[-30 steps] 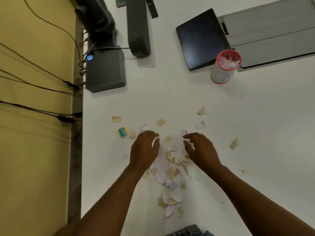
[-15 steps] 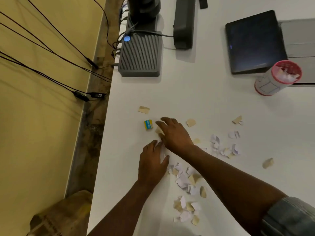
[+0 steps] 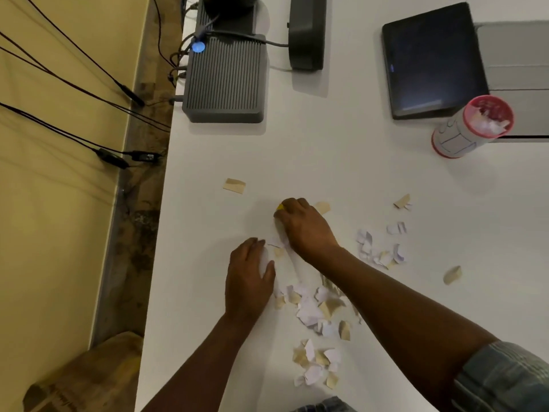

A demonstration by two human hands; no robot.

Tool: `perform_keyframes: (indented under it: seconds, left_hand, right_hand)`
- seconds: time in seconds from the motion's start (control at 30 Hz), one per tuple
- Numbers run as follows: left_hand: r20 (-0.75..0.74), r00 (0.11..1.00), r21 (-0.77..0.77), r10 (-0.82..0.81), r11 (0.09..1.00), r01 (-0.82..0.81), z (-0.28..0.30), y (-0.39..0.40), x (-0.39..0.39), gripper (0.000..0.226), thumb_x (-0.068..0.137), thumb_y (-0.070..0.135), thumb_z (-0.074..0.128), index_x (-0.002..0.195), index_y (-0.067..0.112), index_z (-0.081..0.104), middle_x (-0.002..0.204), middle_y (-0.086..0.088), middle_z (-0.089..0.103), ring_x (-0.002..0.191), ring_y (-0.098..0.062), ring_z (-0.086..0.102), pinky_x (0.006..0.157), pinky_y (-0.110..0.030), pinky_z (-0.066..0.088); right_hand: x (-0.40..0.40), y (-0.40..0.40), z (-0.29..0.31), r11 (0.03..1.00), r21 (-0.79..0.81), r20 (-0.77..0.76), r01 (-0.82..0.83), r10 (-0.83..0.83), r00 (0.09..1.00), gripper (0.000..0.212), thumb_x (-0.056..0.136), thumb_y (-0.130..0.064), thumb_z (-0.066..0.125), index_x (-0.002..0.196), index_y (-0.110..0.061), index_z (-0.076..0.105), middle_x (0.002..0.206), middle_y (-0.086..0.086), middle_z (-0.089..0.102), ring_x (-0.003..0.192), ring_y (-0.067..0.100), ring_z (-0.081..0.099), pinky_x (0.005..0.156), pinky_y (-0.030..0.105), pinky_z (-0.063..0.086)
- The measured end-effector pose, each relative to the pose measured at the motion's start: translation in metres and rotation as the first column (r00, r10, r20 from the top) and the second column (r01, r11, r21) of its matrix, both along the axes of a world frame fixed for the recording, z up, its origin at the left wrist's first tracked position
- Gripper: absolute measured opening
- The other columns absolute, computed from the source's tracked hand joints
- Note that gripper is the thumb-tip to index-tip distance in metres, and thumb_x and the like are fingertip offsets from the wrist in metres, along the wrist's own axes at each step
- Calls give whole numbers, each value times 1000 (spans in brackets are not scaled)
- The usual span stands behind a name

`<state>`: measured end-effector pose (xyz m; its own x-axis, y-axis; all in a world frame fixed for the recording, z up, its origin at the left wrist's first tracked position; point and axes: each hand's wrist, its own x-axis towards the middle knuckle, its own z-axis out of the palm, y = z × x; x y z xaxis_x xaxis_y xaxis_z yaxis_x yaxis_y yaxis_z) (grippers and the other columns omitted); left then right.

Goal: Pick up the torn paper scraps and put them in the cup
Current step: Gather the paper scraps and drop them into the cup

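A single head-worn camera is looking steeply down and forward from above the person's own arms, with no second view overlapping it. It is sitting close over the white table [image 3: 341, 162], whose left edge is running up the frame beside a yellowish floor. Both forearms are entering from the bottom edge, the left hand [image 3: 248, 278] and right hand [image 3: 303, 227] lying near the frame's centre. The wide lens is bending the far objects: the ribbed grey box [image 3: 224, 81] and dark tablet [image 3: 433, 58] are appearing along the top, and the red-rimmed cup [image 3: 472, 126] is leaning toward the right edge.
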<state>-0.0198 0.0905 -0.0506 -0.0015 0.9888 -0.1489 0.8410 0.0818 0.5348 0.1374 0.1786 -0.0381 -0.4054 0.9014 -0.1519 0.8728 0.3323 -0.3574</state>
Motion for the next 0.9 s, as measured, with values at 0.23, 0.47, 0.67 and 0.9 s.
perform_keyframes:
  seconds: [0.23,0.47,0.67,0.9]
  left_hand:
    - [-206,960,-86,-188,981,174,3,32,20,83,76,62,59,145,33,22,148,-6,32,130,-26,33,96,-43,42]
    - [-230,853,-212,-469,879,426,6,39,47,66,77,64,56,130,26,46,140,-3,34,123,-25,36,89,-43,46]
    - [-243,774,-317,-584,802,506,17,7,54,76,72,69,56,133,27,38,137,-2,32,121,-25,36,87,-44,46]
    - [-229,757,-373,-612,773,512,27,-36,66,98,68,69,63,144,37,9,140,-3,24,122,-25,33,81,-40,51]
  right_hand:
    - [77,-41,9,978,38,-12,204,-204,979,23,83,1,58,102,-9,66,113,11,62,97,30,56,70,38,52]
    - [138,-79,12,818,135,-53,558,-557,829,32,84,-6,54,114,-18,55,97,5,67,84,28,58,65,35,49]
    - [139,-99,5,865,-122,167,487,-466,869,53,93,-49,43,139,-25,36,142,7,43,124,30,43,92,42,46]
    - [101,-129,11,944,-236,269,231,-165,949,65,88,-48,55,143,-26,28,149,10,27,128,30,34,81,39,52]
